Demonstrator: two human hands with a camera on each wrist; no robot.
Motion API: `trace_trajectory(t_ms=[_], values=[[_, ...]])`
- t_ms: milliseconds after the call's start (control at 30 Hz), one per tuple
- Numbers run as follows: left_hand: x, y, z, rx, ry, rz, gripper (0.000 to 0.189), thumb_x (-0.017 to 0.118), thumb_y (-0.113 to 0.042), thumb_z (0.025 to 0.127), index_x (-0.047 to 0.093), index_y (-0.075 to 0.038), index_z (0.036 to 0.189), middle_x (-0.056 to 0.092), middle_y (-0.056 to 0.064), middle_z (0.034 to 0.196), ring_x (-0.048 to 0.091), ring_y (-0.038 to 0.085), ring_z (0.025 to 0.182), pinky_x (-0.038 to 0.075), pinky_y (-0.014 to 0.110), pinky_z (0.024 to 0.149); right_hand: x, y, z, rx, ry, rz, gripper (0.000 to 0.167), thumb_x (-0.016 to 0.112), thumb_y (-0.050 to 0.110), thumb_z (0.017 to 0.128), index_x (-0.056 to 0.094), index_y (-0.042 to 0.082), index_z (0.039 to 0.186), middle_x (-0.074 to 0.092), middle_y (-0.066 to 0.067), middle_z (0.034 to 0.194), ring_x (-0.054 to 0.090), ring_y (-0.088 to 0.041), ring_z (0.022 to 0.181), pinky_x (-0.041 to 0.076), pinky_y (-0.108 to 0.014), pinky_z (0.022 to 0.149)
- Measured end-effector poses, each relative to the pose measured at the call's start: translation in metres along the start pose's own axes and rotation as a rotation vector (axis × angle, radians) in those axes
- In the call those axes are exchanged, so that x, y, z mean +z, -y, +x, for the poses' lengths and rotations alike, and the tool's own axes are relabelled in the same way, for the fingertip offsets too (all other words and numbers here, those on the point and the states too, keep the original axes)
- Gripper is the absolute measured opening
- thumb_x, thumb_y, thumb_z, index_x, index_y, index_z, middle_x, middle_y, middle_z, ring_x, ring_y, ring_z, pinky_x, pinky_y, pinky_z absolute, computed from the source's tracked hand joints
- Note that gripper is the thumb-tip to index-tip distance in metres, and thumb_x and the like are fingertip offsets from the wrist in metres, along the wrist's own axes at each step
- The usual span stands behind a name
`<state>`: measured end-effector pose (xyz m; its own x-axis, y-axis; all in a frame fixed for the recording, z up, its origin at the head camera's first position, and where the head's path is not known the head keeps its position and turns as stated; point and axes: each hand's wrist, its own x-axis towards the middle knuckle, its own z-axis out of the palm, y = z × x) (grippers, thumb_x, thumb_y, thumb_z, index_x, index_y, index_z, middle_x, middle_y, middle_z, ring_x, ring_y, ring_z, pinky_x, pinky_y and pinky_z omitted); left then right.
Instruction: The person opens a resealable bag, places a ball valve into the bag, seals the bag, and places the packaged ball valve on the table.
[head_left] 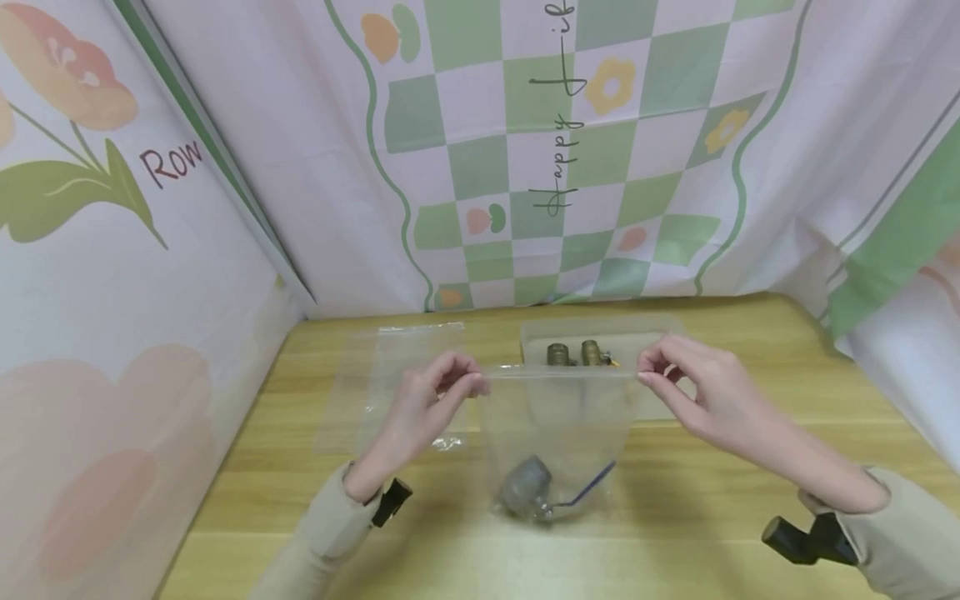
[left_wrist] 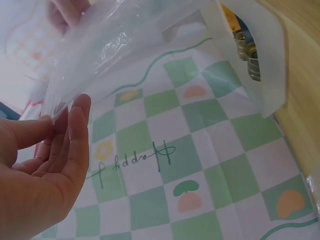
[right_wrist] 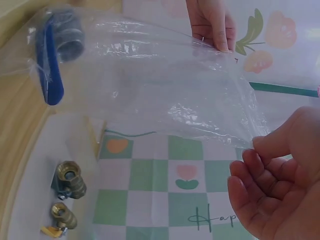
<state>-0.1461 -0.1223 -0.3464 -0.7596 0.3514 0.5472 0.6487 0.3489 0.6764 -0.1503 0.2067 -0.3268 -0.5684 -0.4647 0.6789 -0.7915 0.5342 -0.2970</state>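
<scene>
A clear plastic zip bag (head_left: 558,425) hangs upright between my two hands, its top edge stretched level. My left hand (head_left: 441,396) pinches one top corner between thumb and fingers. The opposite corner is pinched by my right hand (head_left: 697,385). At the bottom of the bag lies a grey metal ball valve (head_left: 527,485), whose blue lever handle (head_left: 588,486) slants up to the right. In the right wrist view the valve body (right_wrist: 69,35) and its blue handle (right_wrist: 50,65) show through the plastic.
Behind the bag a whitish shallow tray (head_left: 652,327) holds two brass valves (head_left: 591,353), one with a yellow handle. Flat clear plastic bags (head_left: 375,387) lie on the wooden table (head_left: 285,508) at left. Printed cloth (head_left: 540,167) hangs along the back and sides.
</scene>
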Motion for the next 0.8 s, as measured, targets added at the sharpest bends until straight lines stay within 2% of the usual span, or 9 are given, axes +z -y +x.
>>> trace_trajectory(t_ms=[233,400,500,633,800], values=[[-0.0037,-0.0066,0.0,-0.005,0.001,-0.027,0.007,0.06,-0.004,0.097,0.063,0.002,0.096,0.074,0.014,0.084,0.073,0.021,0.077,0.064,0.025,0.07,-0.005,0.0051,0.0026,0.026,-0.009,0.002,0.026,0.072,-0.011,0.078,0.063,0.011,0.088,0.063,0.008,0.085,0.058,0.007,0.081,0.05,-0.002,0.074],[-0.0037,-0.0081,-0.0007,-0.1,0.015,-0.094,0.007,0.06,-0.007,0.098,0.062,0.0,0.098,0.075,0.014,0.087,0.073,0.018,0.08,0.064,0.028,0.076,-0.0052,0.0062,0.0021,0.041,-0.01,0.003,0.026,0.072,-0.011,0.078,0.063,0.011,0.088,0.063,0.008,0.085,0.059,0.007,0.082,0.05,-0.002,0.075],[-0.003,-0.0081,-0.0005,-0.146,0.01,-0.126,0.008,0.065,-0.007,0.094,0.063,0.0,0.099,0.075,0.015,0.09,0.073,0.018,0.082,0.064,0.026,0.079,-0.0048,0.0056,0.0018,0.043,-0.005,0.001,0.025,0.072,-0.01,0.08,0.063,0.011,0.089,0.063,0.008,0.085,0.059,0.006,0.082,0.05,-0.002,0.075],[-0.0005,-0.0067,0.0018,-0.119,0.003,-0.111,0.011,0.071,-0.006,0.09,0.067,-0.001,0.1,0.075,0.014,0.089,0.072,0.017,0.078,0.063,0.025,0.075,-0.0047,0.0045,0.0017,0.043,0.002,0.015,0.025,0.071,-0.011,0.08,0.062,0.011,0.089,0.063,0.008,0.086,0.059,0.006,0.082,0.05,-0.002,0.076],[0.0024,-0.0036,0.0045,-0.053,-0.007,-0.1,0.006,0.068,-0.004,0.092,0.071,-0.002,0.097,0.075,0.015,0.084,0.071,0.015,0.073,0.063,0.024,0.073,-0.0047,0.0045,0.0031,0.076,0.04,0.067,0.028,0.073,-0.011,0.079,0.062,0.012,0.092,0.064,0.009,0.087,0.06,0.007,0.083,0.052,-0.003,0.077]])
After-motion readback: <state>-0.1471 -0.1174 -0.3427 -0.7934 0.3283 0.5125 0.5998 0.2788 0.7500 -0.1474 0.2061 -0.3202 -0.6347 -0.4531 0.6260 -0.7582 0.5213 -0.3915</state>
